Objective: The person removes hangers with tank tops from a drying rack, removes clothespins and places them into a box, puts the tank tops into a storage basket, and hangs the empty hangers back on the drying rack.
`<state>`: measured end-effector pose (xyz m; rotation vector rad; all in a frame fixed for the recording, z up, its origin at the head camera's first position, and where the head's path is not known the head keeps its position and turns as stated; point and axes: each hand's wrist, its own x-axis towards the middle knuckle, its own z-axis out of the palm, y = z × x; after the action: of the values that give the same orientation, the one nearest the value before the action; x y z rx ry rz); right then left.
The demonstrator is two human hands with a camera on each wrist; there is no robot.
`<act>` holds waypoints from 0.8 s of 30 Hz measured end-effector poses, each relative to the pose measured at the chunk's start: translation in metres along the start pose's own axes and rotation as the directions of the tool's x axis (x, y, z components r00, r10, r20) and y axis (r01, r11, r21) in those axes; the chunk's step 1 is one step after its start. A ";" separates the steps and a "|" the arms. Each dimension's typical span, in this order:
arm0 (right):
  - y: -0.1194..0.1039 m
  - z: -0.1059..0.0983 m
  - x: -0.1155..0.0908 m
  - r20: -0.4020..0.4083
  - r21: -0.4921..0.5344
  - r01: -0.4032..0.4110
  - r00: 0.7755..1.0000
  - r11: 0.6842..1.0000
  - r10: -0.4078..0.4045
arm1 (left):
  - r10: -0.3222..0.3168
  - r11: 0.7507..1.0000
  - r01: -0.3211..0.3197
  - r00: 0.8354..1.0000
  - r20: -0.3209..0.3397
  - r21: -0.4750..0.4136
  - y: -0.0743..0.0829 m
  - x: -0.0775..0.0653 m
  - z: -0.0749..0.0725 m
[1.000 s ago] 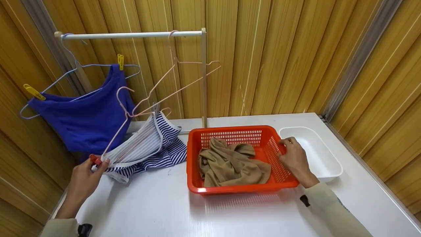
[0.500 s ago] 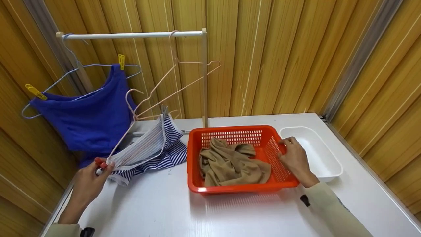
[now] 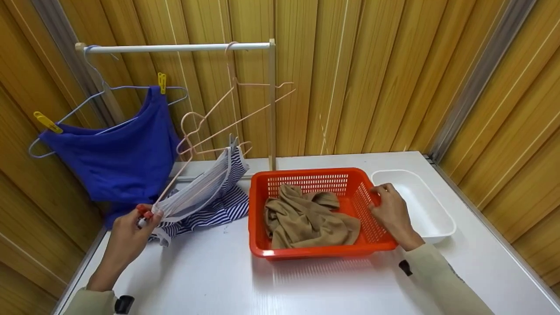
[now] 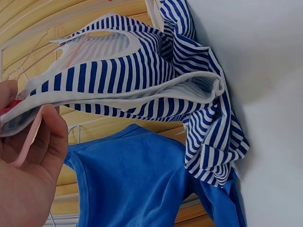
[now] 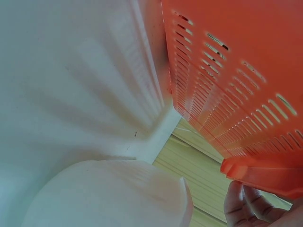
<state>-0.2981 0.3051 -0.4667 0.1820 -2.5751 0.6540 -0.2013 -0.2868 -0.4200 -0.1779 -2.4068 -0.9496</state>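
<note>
In the head view my left hand (image 3: 131, 234) pinches the lower left end of a pink wire clothes hanger (image 3: 173, 180), with the strap of a navy-and-white striped top there beside a red clothespin (image 3: 144, 211). The striped top (image 4: 113, 75) hangs from the hanger, its lower folds on the table. A grey clothespin (image 3: 233, 141) stands at its far end. On the right, my right hand (image 3: 391, 215) grips the side rim of a red plastic basket (image 3: 323, 252), fingers curled over the edge. Crumpled brown cloth (image 3: 310, 223) lies inside the basket.
A blue top (image 3: 118, 162) hangs by yellow clothespins from a blue hanger on the rack (image 3: 175, 47) at the back left. A second pink hanger (image 3: 245, 116) hangs on the same bar. Right of the basket stands a white tub (image 3: 448, 225). Wood-patterned walls enclose the table.
My left hand has moved right with the hanger, striped top and red clothespin. The hanger's hook has shifted right toward the hanging pink hanger. My right hand and the basket have stayed put.
</note>
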 end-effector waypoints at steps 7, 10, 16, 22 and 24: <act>0.001 0.000 0.000 0.009 0.003 -0.007 1.000 1.000 0.006 | 0.019 1.000 -0.019 1.000 0.003 -0.020 0.010 0.003 0.002; 0.000 -0.001 0.000 0.009 0.007 -0.008 1.000 1.000 0.008 | 0.026 0.999 -0.026 1.000 0.003 -0.036 0.014 0.005 0.004; 0.000 -0.001 -0.001 0.004 0.006 -0.003 1.000 1.000 0.003 | 0.033 0.998 -0.031 0.999 0.029 -0.062 0.023 0.008 0.006; 0.000 0.001 -0.001 0.000 -0.002 -0.001 1.000 1.000 0.001 | 0.102 0.993 -0.101 0.995 0.006 -0.062 0.028 0.013 0.012; 0.000 0.002 -0.001 0.002 -0.006 -0.002 1.000 1.000 0.002 | 0.137 0.988 -0.137 0.991 -0.008 -0.068 0.031 0.017 0.015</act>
<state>-0.2982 0.3045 -0.4683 0.1788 -2.5791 0.6471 -0.2124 -0.2552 -0.4018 -0.3621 -2.3272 -0.9683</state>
